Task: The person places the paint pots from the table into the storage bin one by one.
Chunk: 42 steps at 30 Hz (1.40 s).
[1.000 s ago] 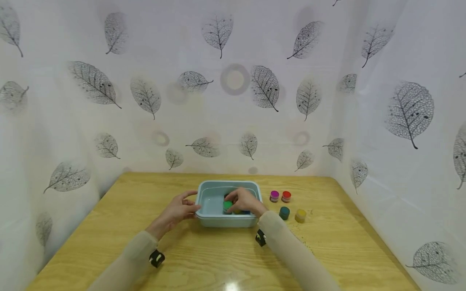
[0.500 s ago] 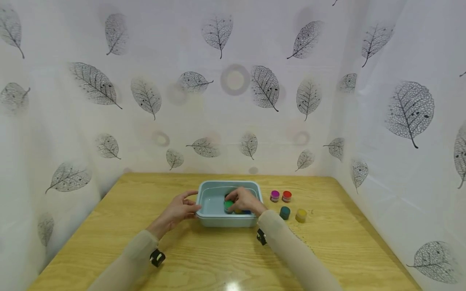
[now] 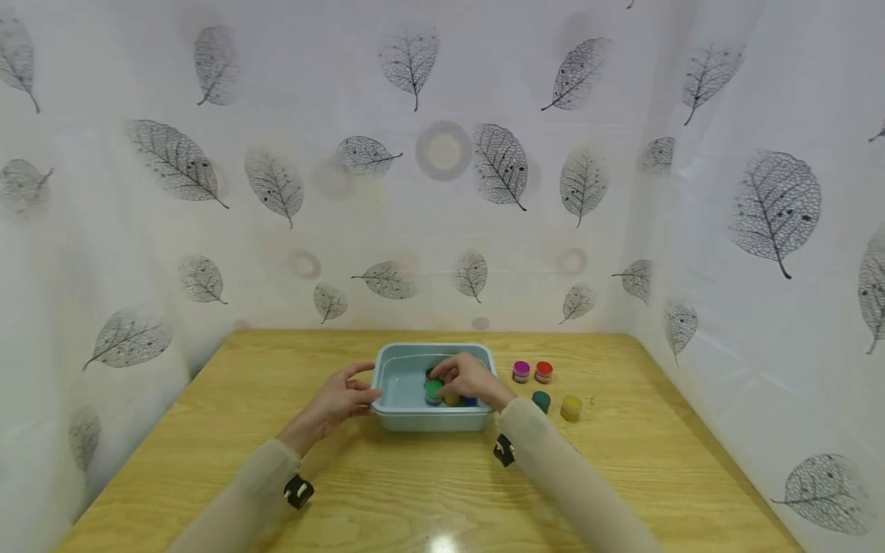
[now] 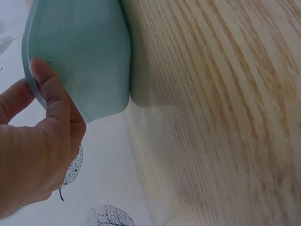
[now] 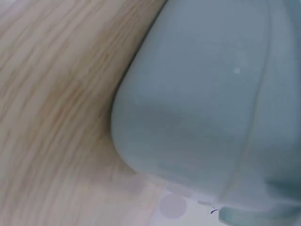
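**Steadying the tub [image 3: 415, 422], reaching among jars**

Bent fingers of the right hand [image 3: 470, 379] hang at the green jar [image 3: 433, 390] inside the tub; from where I stand, I cannot tell whether they grip it. The left hand [image 3: 339, 398] pinches the rim between thumb and fingers, likely so the tub won't slide. A yellow jar [image 3: 452, 400] and blue jar [image 3: 469, 401] sit right of the green one, probably grouped to save room. Outside, the purple jar [image 3: 522, 372], red jar [image 3: 544, 372], teal jar [image 3: 541, 402] and gold jar [image 3: 571, 408] stand near on the table [image 3: 346, 476], handy for that side.
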Available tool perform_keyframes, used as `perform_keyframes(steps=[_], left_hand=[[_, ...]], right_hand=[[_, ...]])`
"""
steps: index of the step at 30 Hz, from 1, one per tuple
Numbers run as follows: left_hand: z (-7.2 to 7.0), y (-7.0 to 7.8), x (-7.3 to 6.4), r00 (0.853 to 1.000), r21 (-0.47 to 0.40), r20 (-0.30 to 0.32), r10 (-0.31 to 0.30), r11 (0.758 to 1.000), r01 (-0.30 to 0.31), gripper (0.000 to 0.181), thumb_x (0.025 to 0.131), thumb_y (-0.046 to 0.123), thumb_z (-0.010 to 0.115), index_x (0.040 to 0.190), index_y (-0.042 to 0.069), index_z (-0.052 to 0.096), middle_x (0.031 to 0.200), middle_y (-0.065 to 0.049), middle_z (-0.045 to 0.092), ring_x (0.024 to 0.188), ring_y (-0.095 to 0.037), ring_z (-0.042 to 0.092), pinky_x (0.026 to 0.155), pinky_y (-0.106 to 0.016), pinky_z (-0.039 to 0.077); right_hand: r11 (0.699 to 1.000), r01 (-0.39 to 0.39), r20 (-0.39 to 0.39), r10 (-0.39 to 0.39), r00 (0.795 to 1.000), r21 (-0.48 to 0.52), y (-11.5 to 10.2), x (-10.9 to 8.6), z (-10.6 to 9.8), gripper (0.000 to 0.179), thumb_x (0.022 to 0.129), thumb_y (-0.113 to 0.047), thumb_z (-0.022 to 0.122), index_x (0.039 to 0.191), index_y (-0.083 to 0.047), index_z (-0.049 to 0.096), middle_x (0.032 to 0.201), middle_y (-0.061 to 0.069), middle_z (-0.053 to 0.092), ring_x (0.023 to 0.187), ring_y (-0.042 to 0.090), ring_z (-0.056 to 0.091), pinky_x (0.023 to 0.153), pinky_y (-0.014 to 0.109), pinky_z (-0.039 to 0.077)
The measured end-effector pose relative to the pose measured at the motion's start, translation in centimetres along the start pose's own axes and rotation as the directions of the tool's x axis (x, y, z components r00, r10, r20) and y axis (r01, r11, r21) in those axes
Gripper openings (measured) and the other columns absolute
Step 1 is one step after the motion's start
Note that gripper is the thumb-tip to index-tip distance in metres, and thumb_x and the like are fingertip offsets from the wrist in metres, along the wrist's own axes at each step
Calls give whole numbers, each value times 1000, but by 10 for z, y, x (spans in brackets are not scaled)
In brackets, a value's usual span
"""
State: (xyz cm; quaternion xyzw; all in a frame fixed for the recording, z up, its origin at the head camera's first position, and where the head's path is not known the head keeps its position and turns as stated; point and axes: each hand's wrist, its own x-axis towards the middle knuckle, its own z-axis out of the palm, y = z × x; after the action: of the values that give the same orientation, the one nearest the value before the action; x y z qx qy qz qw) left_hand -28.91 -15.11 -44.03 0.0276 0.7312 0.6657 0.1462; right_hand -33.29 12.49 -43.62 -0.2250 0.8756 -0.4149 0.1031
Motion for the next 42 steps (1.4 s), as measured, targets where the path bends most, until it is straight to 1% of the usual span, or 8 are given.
perform_keyframes(steps=[7, 11, 18, 25, 30, 32, 36, 42], left_hand=[[0, 1, -3, 1000, 8, 6, 8, 1000, -8, 69, 92, 5, 67, 151, 4, 31, 99, -11, 58, 82, -21, 64, 76, -37, 60], [-1, 1, -3, 1000, -1, 2, 5, 1000, -5, 69, 92, 5, 67, 151, 5, 32, 98, -11, 58, 83, -21, 64, 76, -36, 61], [-2, -2, -1, 1000, -1, -2, 10, 1000, -10, 69, 92, 6, 67, 151, 5, 32, 99, -12, 59, 82, -19, 64, 78, -38, 61], [-2, -2, -2, 1000, -9, 8, 9, 1000, -9, 71, 91, 6, 69, 151, 6, 31, 101, -12, 57, 82, -19, 64, 79, -37, 60], [-4, -2, -1, 1000, -9, 4, 9, 1000, -9, 71, 91, 6, 69, 151, 6, 32, 101, -12, 57, 80, -18, 64, 78, -36, 60], [-4, -3, -1, 1000, -15, -8, 12, 1000, -12, 70, 91, 5, 68, 150, 5, 33, 100, -13, 57, 80, -17, 64, 77, -36, 60], [-3, -4, 1, 1000, -34, -18, -1, 999, 1, 66, 91, 3, 67, 149, 6, 36, 101, -13, 58, 81, -18, 65, 78, -36, 60], [-2, -5, 3, 1000, -49, -17, -11, 999, 10, 66, 91, 3, 67, 149, 5, 34, 99, -12, 59, 85, -21, 67, 78, -36, 60]], right_hand=[[996, 47, 20, -49, 999, 81, -4, -7, -16, 32, 86, -7, 74, 116, 1, 69, 113, 17, 70, 93, 17, 65, 82, 30, 56], [982, 46, 63, -59, 996, 185, -1, -11, -28, 36, 91, -8, 69, 124, 5, 63, 120, 21, 67, 100, 22, 66, 87, 38, 58], [959, 6, 59, -23, 998, 282, 8, -21, -43, 43, 93, -13, 68, 130, 6, 57, 126, 26, 62, 106, 31, 65, 95, 47, 55], [953, -17, 25, 10, 1000, 301, 16, -34, -55, 45, 93, -14, 68, 132, 6, 55, 129, 27, 59, 110, 43, 61, 95, 52, 53], [948, -20, -6, 23, 1000, 316, 22, -43, -65, 46, 92, -15, 69, 132, 5, 55, 129, 29, 58, 107, 35, 63, 87, 39, 58], [946, -20, -16, 26, 1000, 323, 26, -46, -70, 47, 93, -17, 68, 132, 5, 55, 129, 29, 58, 102, 28, 65, 81, 32, 58], [941, -46, -27, 58, 998, 335, 36, -55, -82, 48, 93, -17, 68, 133, 5, 54, 128, 27, 59, 90, 17, 66, 76, 28, 56], [948, -93, -37, 109, 993, 306, 47, -72, -101, 46, 94, -20, 67, 133, 0, 55, 118, 11, 66, 89, 16, 68, 67, 24, 51]])
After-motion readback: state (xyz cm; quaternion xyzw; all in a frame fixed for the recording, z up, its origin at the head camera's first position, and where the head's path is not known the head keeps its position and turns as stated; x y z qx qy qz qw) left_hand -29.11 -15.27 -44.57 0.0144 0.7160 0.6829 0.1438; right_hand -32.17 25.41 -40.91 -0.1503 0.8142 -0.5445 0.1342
